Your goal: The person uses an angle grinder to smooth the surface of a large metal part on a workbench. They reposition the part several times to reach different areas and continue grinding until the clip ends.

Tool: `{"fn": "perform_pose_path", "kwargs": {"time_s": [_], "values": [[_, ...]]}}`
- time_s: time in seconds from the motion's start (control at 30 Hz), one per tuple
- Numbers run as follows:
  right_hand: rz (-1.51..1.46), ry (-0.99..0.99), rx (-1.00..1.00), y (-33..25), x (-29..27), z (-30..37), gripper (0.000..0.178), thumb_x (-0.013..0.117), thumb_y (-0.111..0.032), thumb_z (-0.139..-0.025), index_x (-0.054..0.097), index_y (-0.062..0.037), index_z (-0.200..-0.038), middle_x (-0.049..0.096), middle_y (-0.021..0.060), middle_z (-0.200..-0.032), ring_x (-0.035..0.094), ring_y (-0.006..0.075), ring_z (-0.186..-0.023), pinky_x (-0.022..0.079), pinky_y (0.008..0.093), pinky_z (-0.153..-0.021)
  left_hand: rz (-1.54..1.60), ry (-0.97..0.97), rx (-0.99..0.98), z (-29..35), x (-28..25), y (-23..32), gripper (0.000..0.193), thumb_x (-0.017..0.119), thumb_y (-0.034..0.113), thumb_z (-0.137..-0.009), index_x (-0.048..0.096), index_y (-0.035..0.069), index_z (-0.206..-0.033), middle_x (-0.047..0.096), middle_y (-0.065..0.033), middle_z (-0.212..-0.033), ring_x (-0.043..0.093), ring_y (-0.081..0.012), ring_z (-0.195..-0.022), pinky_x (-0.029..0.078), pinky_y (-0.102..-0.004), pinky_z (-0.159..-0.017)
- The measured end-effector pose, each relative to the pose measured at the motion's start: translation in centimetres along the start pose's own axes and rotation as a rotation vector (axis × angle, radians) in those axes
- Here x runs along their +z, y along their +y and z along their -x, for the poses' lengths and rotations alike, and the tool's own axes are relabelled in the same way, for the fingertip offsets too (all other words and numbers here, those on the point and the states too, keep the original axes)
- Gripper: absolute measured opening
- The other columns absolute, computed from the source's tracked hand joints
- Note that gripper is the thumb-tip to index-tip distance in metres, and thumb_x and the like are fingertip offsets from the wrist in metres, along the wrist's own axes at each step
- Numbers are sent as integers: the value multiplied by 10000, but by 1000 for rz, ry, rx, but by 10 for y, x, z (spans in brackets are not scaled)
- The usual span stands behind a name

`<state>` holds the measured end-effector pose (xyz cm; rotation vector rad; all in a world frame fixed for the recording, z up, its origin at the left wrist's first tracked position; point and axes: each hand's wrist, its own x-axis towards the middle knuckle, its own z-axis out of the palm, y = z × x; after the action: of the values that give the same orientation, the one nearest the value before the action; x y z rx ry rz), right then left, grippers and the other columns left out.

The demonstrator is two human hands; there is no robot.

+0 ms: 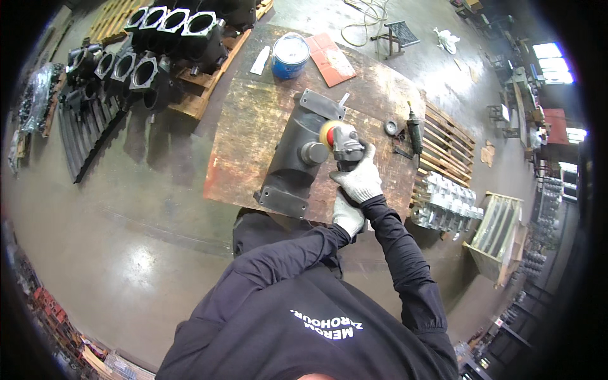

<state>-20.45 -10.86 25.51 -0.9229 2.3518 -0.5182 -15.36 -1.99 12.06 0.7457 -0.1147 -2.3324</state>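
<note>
Two hands (pixel 358 180), one grinder (pixel 344 142)

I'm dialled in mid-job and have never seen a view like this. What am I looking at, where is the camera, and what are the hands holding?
There is no machine here: a person works with two gloved hands. The single picture comes from a wide fisheye camera worn on the person's head, looking down, so straight edges bend near the rim and the dark sleeves enter from below.

The right hand grips the body of a handheld grinder, whose yellowish disc meets a dark grey metal casting. The left hand sits just below the right one, at the tool's rear end; what it grips is hidden.

The casting lies on a worn, rusty workbench. Also on it: a blue can, a red sheet and a second grinder. More dark castings stand on pallets to the upper left.
</note>
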Motion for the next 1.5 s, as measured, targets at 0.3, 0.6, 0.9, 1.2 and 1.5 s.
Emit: {"fn": "perform_pose_path", "kwargs": {"time_s": [0.3, 0.6, 0.9, 1.2, 1.5], "values": [[-8, -235, -273, 18, -37, -35, 954, 781, -328, -737, 247, -76, -1486, 703, 278, -1036, 704, 435, -977, 559, 482, -868, -24, 80, 223, -28, 41, -13, 555, 279, 405, -1089, 422, 57, -1498, 506, -112, -1515, 479, -278, -1376, 328, -413, -1185], [-9, -262, -348, 38, -52, -34, 940, 723, -340, -745, 234, -50, -1493, 707, 281, -996, 709, 442, -934, 564, 484, -837, 20, 74, 360, -32, 31, -35, 532, 292, 382, -1092, 428, 51, -1486, 505, -127, -1504, 485, -289, -1362, 340, -432, -1173], [-8, -295, -305, 47, -53, -27, 937, 716, -299, -743, 221, -46, -1497, 706, 280, -1025, 705, 442, -962, 560, 491, -858, -1279, 134, 588, -47, -38, -54, 531, 291, 388, -1071, 457, 53, -1449, 527, -127, -1478, 502, -256, -1342, 361, -403, -1151], [-49, -269, -286, 51, -47, -25, 953, 796, -334, -702, 266, -87, -1456, 695, 285, -1036, 692, 459, -985, 552, 488, -882, -298, 203, 301, -19, 21, -43, 364, 352, 191, -1073, 484, 20, -1366, 603, -140, -1357, 579, -229, -1240, 448, -383, -1068], [-26, -216, -285, 44, -52, -10, 942, 749, -306, -731, 234, -98, -1493, 698, 291, -1062, 694, 453, -1016, 551, 486, -901, -864, 208, 428, -20, 18, -42, 465, 511, 275, -1019, 456, 13, -1399, 564, -146, -1419, 532, -250, -1315, 413, -370, -1085]]}}
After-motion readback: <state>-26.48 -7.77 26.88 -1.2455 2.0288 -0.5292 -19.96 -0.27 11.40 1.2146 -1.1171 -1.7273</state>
